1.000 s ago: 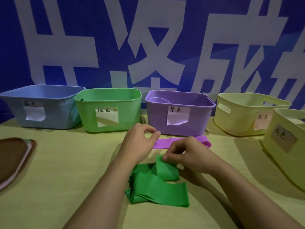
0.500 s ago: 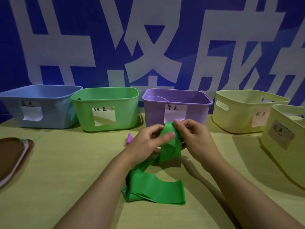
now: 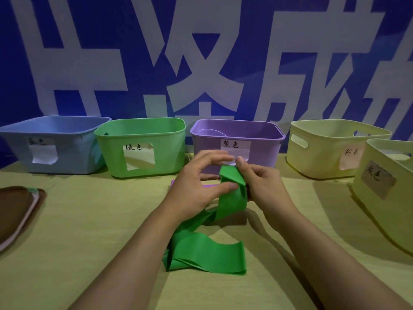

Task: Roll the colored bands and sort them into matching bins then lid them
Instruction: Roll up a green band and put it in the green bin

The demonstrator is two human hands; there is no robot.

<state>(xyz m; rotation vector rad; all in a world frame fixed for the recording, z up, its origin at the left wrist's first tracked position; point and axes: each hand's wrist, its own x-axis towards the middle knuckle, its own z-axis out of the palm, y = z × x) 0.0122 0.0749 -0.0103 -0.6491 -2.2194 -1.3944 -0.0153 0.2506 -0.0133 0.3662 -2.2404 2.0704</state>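
Observation:
A long green band (image 3: 207, 253) lies partly folded on the table, with its upper end lifted in front of the purple bin (image 3: 263, 151). My right hand (image 3: 266, 186) pinches that raised end, which is folded over at the top. My left hand (image 3: 196, 189) grips the band just below with thumb and fingers. A purple band (image 3: 173, 182) lies on the table behind my hands, mostly hidden. The green bin (image 3: 143, 135) stands open left of the purple one, and the blue bin (image 3: 53, 135) is at the far left.
Two pale yellow bins (image 3: 330, 139) (image 3: 388, 198) stand at the right, the nearer one close to my right forearm. A stack of brown lids (image 3: 15, 211) lies at the left table edge. A blue wall with white characters rises behind the bins.
Both hands have lifted the green band's end off the table, up in front of the purple bin, and its top has been folded over. The purple band is now mostly hidden.

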